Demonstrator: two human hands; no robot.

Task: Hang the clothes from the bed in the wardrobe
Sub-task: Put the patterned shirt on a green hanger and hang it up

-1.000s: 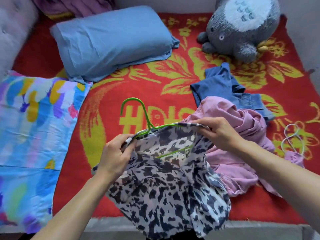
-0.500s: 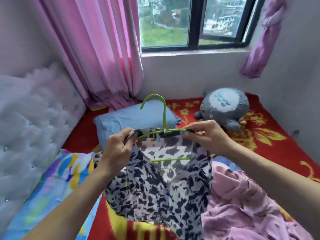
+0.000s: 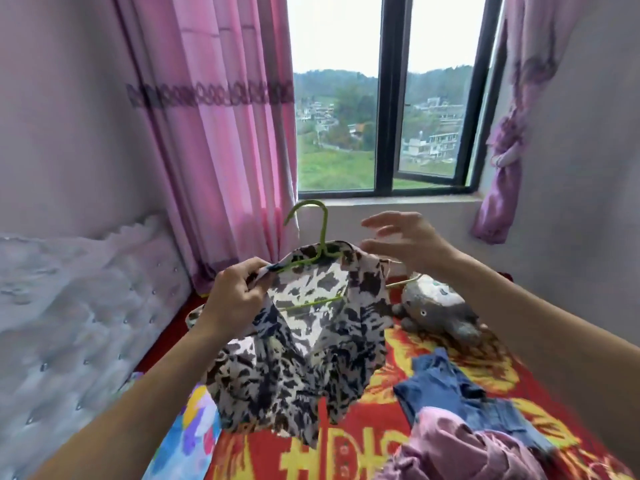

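A black-and-white patterned blouse hangs on a green hanger, lifted above the bed. My left hand pinches the blouse's left shoulder together with the hanger's arm. My right hand hovers just right of the hanger neck with its fingers spread, holding nothing. On the red and yellow bedspread lie a blue denim garment and a crumpled pink garment at the lower right.
A grey plush toy lies behind the blouse on the bed. A padded white headboard stands at left, pink curtains and a window lie ahead. A colourful pillow sits at lower left.
My right hand has let go of the blouse's right shoulder and opened. The hanger with the blouse has risen, and my view has tilted up toward the window.
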